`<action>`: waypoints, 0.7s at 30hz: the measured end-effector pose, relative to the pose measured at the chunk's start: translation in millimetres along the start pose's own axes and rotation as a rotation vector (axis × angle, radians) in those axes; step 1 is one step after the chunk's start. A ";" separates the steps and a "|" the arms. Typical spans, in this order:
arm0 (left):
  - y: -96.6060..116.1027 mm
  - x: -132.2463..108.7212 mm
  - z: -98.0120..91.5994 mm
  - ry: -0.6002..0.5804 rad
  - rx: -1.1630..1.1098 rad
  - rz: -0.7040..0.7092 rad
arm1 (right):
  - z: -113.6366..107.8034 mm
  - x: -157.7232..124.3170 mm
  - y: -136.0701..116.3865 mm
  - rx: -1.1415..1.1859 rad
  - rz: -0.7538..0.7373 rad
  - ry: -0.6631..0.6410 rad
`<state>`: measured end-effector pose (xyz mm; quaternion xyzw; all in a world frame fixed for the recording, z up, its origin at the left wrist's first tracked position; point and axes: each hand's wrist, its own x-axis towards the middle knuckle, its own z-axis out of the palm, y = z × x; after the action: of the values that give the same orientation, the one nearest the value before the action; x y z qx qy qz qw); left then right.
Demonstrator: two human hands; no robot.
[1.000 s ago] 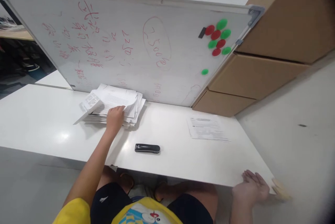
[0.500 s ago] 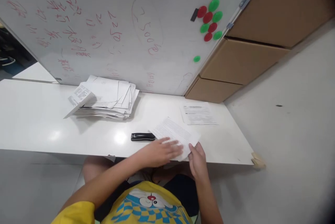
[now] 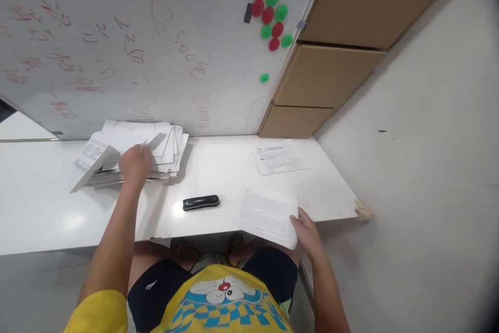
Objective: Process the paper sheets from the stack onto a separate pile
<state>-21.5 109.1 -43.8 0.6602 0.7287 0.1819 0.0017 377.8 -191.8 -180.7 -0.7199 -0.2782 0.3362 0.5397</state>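
My left hand (image 3: 135, 164) is over the front of a thick, uneven paper stack (image 3: 171, 148), its fingers pinching the raised corner of a top sheet (image 3: 156, 142). The corner's grey underside shows beside the fingertips. At the table's front edge my right hand (image 3: 306, 228) grips a printed sheet (image 3: 268, 217) by its right side, thumb on top. That sheet is tilted and partly overhangs the edge. A black stapler (image 3: 201, 202) lies on the table between the two hands, touched by neither.
Another printed paper (image 3: 279, 157) lies flat at the back right of the white table (image 3: 222, 167). A folded printed sheet (image 3: 91, 159) sticks out left of the stack. Behind stand a whiteboard (image 3: 226, 104) with magnets and cardboard boxes (image 3: 331, 76); a wall (image 3: 421, 177) rises at right.
My left hand has left the printed sheet and moved left to the stack, taking a sheet's corner. My right hand keeps the printed sheet, now turned and nearer me. The view has shifted right.
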 end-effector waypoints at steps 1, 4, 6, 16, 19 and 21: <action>1.6 -0.3 -1.5 -0.014 -0.016 -0.008 | 1.4 0.2 -1.3 0.003 -0.003 -0.004; 6.1 0.0 -4.7 -0.032 -0.033 0.009 | 3.5 -0.2 -3.3 0.023 0.000 -0.014; 8.8 -0.2 -5.1 -0.029 -0.027 0.062 | 3.7 -0.9 -2.6 0.039 0.008 -0.011; 3.4 6.8 11.7 0.055 -0.058 0.071 | 3.0 -4.9 3.9 0.101 0.003 0.004; -0.4 8.8 15.6 0.140 -0.080 0.105 | 3.4 -4.9 2.7 0.092 0.005 0.004; 3.2 4.1 13.3 0.228 -0.109 0.152 | 3.8 -4.1 2.5 0.084 -0.001 0.015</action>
<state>-15.7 116.7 -54.4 0.6875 0.6611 0.2947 -0.0588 372.4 -193.4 -183.1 -0.6989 -0.2599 0.3419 0.5719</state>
